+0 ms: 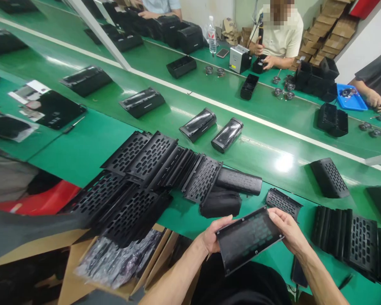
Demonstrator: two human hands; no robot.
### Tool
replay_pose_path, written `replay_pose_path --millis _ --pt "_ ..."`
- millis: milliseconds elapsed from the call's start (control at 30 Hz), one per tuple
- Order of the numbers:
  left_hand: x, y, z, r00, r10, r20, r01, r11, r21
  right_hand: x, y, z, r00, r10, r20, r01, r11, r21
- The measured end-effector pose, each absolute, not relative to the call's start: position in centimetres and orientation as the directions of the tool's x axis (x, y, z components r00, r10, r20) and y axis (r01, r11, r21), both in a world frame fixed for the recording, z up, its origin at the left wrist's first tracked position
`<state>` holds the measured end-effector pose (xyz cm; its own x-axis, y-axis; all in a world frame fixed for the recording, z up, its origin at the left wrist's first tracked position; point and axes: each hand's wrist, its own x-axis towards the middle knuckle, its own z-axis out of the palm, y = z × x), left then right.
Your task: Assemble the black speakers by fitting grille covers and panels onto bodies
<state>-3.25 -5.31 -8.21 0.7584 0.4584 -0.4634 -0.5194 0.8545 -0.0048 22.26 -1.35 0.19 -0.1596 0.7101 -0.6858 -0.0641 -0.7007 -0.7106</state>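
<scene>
Between my two hands is a black slotted plastic cover (250, 241), its inner side up, with dark mesh behind the slots and small clips along the edges. My left hand (216, 234) grips its left end, and my right hand (283, 226) grips the upper right corner. Just beyond it on the green table lie a smaller-looking slotted cover (284, 202) and a dark roll of mesh-like material (220, 203). To the left, a pile of slotted covers (139, 186) overhangs the table edge. Another row of covers (352, 237) stands to the right.
A green conveyor belt (165, 127) carries black housings (227, 134). Below left, an open cardboard box (155, 258) holds plastic-wrapped parts. Across the belt, a person (285, 38) works beside a silver device (239, 59). A blue tray (352, 99) lies at the far right.
</scene>
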Motion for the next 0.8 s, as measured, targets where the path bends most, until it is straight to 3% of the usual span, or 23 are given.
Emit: replay_pose_path --millis 200,633,800 --pt "-3.6 -5.0 -9.6 0.768 0.367 -0.525 -0.482 0.871 -0.095 21.7 0.6 0.2 -0.175 0.685 -0.708 -0.009 -0.720 -0.694" --pt "-3.9 -3.7 -6.1 0.682 0.378 -0.627 -0.469 0.883 0.022 20.8 1.8 0.0 -0.211 0.670 -0.712 -0.016 -0.730 -0.683" --pt "-4.3 -3.9 -6.1 0.690 0.396 -0.606 -0.479 0.877 0.029 20.9 3.2 0.6 -0.201 0.699 -0.686 0.092 -0.683 -0.724"
